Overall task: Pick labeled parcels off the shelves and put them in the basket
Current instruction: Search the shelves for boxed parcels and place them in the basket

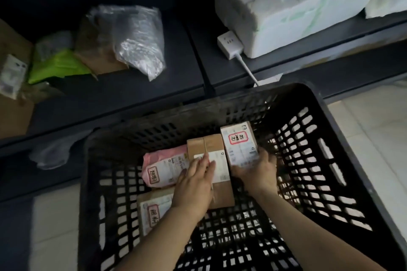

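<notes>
A black lattice basket [330, 130] stands on the floor below dark shelves. Inside lie a pink labeled bag [163, 165], a brown cardboard box [211, 147] with a white label, and a labeled parcel [154, 211] at the lower left. My left hand [196, 182] rests flat on the brown box, fingers together. My right hand [257, 171] grips the near end of a small white-labeled box [239, 145] with a red stamp, held beside the brown box inside the basket.
On the left shelf [136, 99] lie a clear plastic bag [138, 42], a green bag [57, 66] and cardboard boxes. The right shelf holds white foam boxes [297, 0] and a white power strip [230, 45] with its cable. Pale floor tiles show at the right.
</notes>
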`<state>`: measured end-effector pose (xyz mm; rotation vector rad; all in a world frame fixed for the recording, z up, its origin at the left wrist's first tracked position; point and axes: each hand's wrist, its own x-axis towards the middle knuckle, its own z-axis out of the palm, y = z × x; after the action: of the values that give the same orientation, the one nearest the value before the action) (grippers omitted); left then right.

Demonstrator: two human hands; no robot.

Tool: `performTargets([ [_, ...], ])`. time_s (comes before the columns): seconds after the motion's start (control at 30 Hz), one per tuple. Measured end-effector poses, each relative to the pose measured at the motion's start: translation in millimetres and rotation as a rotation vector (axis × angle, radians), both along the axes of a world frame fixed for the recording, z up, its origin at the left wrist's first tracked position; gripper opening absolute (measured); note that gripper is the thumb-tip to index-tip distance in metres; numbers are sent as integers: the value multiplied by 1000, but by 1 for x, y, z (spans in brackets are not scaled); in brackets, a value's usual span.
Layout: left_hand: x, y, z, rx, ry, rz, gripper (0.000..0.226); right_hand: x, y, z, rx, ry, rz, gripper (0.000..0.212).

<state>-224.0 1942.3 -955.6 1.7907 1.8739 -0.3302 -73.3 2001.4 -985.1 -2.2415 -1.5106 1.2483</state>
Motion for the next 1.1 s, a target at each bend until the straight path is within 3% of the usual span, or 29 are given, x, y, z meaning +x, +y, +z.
performTargets([
  [0.2, -2, 2, 1, 3, 16, 20, 68, 12, 5, -7, -128, 2, 214, 100],
  [0.37, -15, -6, 47, 69, -3, 96, 68, 13, 3, 48, -33, -70, 332, 76],
  [0.5, -33, -29, 122, 132, 30, 133, 64, -2, 0, 127, 63, -111, 502, 63],
  [0.77, -95, -133, 312, 342, 64, 448, 52, -72, -34, 321, 269, -199, 870, 53],
  [0.93, -150, -249, 424, 528, 341, 605, 47, -149, -80, 437, 462, -147, 1185, 54],
  [1.1, -184, -403, 505, 534, 583, 778, 43, -228, -159, 534, 658, -68, 1427, 49],
])
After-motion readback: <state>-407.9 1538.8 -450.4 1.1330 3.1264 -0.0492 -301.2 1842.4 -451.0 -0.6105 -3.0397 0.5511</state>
